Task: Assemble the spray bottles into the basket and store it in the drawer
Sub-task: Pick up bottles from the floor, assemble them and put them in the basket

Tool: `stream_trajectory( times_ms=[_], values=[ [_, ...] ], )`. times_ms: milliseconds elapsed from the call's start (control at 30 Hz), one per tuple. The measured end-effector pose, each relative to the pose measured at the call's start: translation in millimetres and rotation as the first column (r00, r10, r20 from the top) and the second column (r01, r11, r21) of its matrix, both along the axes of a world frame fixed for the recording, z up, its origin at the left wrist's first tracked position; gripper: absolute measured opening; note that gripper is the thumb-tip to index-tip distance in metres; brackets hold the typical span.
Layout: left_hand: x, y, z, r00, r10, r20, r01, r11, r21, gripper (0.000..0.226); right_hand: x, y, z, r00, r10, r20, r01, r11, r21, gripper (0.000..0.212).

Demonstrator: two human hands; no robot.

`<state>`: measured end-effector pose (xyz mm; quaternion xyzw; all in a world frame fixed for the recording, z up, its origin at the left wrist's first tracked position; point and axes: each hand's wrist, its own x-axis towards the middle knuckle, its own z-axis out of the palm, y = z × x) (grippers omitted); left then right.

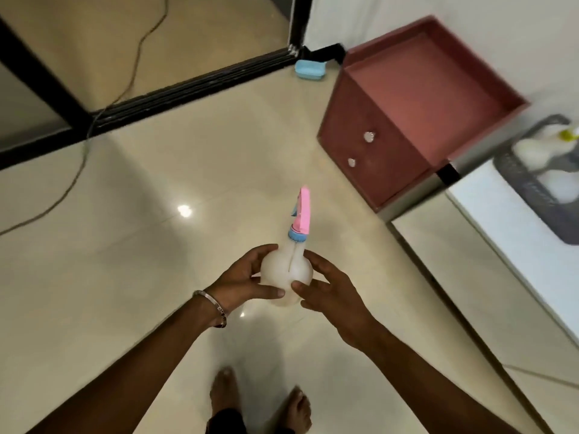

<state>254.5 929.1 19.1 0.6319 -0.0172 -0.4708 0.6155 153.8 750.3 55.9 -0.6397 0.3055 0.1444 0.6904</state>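
Note:
I hold a white round spray bottle (286, 267) with a pink trigger head and a blue collar in front of me, above the floor. My left hand (242, 281) grips its left side, thumb across the front. My right hand (329, 288) holds its right side with fingers curved round it. A dark grey basket (513, 180) sits on a white surface at the far right, with white bottles and a yellow-green spray head inside, blurred. A reddish-brown cabinet (391, 120) with two drawer knobs stands by the wall.
Glossy cream floor tiles spread below me, with my bare feet (260, 399) at the bottom. A thin cable (84, 158) trails across the floor at left. A black door frame (188, 79) runs diagonally. A small blue dish (309, 69) lies by the wall.

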Motion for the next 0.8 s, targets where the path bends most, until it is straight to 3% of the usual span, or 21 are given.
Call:
stream_trajectory(
  times_ms=[267,467,800],
  values=[
    [50,-182,48,0.977,-0.185,0.103,0.189,0.981,-0.034,0.078,6,-154,33,0.973,-0.178,0.144,0.193,0.976,-0.098,0.06],
    [92,-316,83,0.907,-0.362,0.214,0.379,0.924,-0.044,0.081,20,-258,68,0.925,-0.317,0.211,0.356,0.917,-0.18,0.057],
    [90,-530,159,0.768,-0.55,0.327,0.611,0.783,-0.117,0.08,-7,-422,141,0.776,-0.546,0.316,0.622,0.747,-0.237,0.061]
  ],
)
